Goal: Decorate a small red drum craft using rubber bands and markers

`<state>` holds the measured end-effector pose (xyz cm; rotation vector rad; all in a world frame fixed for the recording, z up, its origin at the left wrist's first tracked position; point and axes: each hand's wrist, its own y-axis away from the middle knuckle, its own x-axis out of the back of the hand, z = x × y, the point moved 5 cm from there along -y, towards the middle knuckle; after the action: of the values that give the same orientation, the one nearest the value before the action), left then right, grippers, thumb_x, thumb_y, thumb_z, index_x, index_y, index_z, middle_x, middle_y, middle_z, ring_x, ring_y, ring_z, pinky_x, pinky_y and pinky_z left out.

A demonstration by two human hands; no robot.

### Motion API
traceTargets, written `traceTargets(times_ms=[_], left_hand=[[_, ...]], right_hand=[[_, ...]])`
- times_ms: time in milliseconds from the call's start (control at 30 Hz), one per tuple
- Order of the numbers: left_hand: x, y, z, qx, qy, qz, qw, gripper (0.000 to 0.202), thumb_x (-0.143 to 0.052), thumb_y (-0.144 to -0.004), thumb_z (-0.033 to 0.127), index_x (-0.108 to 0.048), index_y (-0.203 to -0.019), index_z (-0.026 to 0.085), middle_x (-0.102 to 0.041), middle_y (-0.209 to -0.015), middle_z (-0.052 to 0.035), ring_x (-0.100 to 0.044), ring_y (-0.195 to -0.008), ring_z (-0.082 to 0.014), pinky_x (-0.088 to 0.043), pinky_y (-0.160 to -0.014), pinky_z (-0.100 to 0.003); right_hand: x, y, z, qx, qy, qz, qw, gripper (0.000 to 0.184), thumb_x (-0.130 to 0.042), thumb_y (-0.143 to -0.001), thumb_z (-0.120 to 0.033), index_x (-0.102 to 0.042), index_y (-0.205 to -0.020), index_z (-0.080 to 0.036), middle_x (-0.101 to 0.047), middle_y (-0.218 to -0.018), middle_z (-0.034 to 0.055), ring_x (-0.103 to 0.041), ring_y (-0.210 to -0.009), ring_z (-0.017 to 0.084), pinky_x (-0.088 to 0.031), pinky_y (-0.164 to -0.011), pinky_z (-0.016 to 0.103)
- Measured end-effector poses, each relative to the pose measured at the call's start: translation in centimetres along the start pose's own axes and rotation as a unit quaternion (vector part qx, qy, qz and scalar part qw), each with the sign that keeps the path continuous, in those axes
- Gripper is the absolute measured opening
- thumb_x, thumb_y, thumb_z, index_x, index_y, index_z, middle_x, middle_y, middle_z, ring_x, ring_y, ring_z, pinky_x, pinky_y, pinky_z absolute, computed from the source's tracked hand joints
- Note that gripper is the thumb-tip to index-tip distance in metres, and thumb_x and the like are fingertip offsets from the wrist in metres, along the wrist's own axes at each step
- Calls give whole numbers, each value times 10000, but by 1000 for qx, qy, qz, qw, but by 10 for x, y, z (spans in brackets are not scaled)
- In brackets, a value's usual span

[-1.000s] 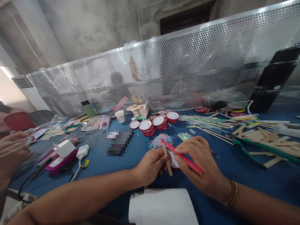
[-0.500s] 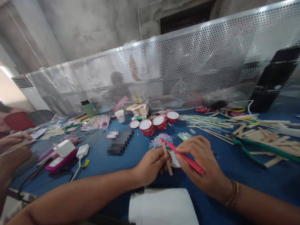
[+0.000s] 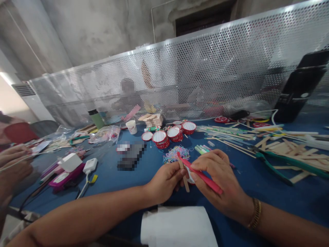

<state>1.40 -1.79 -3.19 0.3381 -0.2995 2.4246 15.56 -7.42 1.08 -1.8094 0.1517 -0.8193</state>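
Observation:
My left hand (image 3: 166, 180) is closed around a plain wooden craft stick (image 3: 185, 183), holding it upright over the blue table (image 3: 144, 175). My right hand (image 3: 218, 178) pinches a red stick (image 3: 203, 175), angled up to the left so that its tip lies against the wooden stick. A small red-and-white round piece (image 3: 190, 178) shows between the two hands; which hand holds it I cannot tell. A heap of coloured rubber bands (image 3: 176, 153) lies just beyond my fingers.
Red-rimmed white cups (image 3: 168, 134) stand mid-table. Wooden sticks (image 3: 288, 148) and green-handled pliers (image 3: 276, 164) lie right. A white sheet (image 3: 178, 226) sits at the near edge. A pink case (image 3: 65, 177) and white charger (image 3: 89, 166) lie left, near another person's hands (image 3: 12, 164). A perforated metal screen (image 3: 205, 75) backs the table.
My right hand has shifted the red stick slightly left and down, closer against the wooden stick. My left hand has stayed in place.

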Motion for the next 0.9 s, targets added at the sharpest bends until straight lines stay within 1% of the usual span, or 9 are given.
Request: traceTargets(times_ms=[167, 467, 700, 900], left_hand=[[0, 0, 0, -1, -5, -2, 1000, 403, -426, -942, 537, -512, -803, 169, -558, -653, 6, -433, -509, -80, -372, -479, -204], [1, 0, -3, 3, -16, 4, 1000, 378, -412, -957, 507, -508, -811, 171, -551, -658, 5, -431, -513, -80, -360, -483, -213], [1, 0, 0, 4, -14, 11, 1000, 395, -422, -946, 524, -501, -788, 171, -517, -642, 17, -428, -507, -77, -361, -480, -209], [2, 0, -6, 10, -2, 14, 1000, 377, -435, -944, 515, -519, -827, 167, -509, -653, 22, -433, -510, -71, -362, -472, -196]], right_hand=[[-1, 0, 0, 4, 4, -4, 1000, 125, -591, -851, -137, -540, -928, -222, -667, -838, 1, -581, -823, 185, -370, -856, 424], [0, 0, -1, 1, 14, -1, 1000, 115, -580, -862, -143, -537, -924, -230, -666, -834, -3, -579, -828, 185, -372, -869, 434], [2, -1, -1, 8, 17, 6, 1000, 117, -581, -862, -140, -536, -933, -221, -664, -839, 5, -575, -828, 187, -384, -851, 438], [2, -2, -1, 4, 22, 5, 1000, 106, -573, -864, -143, -532, -920, -223, -658, -826, 1, -580, -824, 190, -382, -862, 445]])
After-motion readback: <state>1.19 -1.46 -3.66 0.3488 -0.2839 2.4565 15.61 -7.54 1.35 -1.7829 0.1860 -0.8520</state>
